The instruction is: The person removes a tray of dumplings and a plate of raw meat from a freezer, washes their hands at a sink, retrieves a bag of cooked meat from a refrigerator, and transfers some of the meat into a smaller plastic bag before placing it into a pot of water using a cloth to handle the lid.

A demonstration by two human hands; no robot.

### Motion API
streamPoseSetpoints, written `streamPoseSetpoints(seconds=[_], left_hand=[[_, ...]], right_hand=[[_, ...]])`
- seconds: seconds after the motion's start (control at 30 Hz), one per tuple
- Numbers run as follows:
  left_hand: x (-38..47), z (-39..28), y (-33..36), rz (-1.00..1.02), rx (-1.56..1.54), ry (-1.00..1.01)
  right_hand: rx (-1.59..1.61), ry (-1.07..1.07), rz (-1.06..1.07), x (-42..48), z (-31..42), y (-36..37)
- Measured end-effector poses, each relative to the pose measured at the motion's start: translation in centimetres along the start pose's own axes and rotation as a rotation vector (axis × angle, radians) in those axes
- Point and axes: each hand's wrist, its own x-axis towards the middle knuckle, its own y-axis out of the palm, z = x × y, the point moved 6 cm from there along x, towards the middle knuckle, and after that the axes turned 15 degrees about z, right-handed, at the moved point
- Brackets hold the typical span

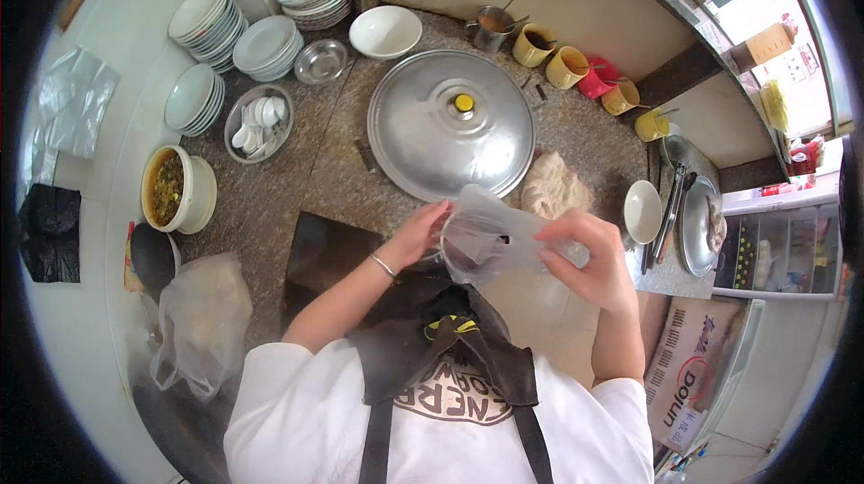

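A translucent plastic bag point(482, 244) hangs in front of my chest, just before the near edge of the counter. My right hand point(584, 251) pinches its right end between thumb and fingers. My left hand point(422, 234) is at the bag's left side, where a pale curved rim shows; whether that rim belongs to a bowl inside is unclear. Part of the left fingers is hidden behind the plastic. Beyond the bag lies a large round metal lid point(418, 126) with a yellow knob. A crumpled cloth point(553, 187) rests at the lid's near right.
Stacked bowls and plates point(209, 28), a metal bowl of white spoons point(258, 123) and a tub of chopped food point(169, 187) stand left. Seasoning cups point(567, 67) line the back. Tongs point(668, 214) and a white bowl point(642, 212) lie right. A filled plastic bag point(202, 315) sits near left.
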Motion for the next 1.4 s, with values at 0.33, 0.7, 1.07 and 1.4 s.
streamPoseSetpoints(seconds=[0.33, 0.7, 1.07, 1.4], left_hand=[[12.0, -16.0, -0.3, -0.772, 1.746, 0.464], [12.6, -19.2, 3.9, -0.602, 1.739, 0.396], [-12.4, -24.9, 4.3, -0.987, 1.560, 0.376], [-25.0, -15.1, -2.0, -1.355, 1.394, 0.179]], right_hand=[[-0.177, 0.084, -0.170, -4.6, -4.8, -9.3], [-0.143, 0.274, -0.359, -8.8, -11.7, -14.4], [-0.021, 0.142, -0.336, -4.8, -12.4, -14.0], [-0.020, 0.090, -0.280, 2.8, -9.8, -10.3]])
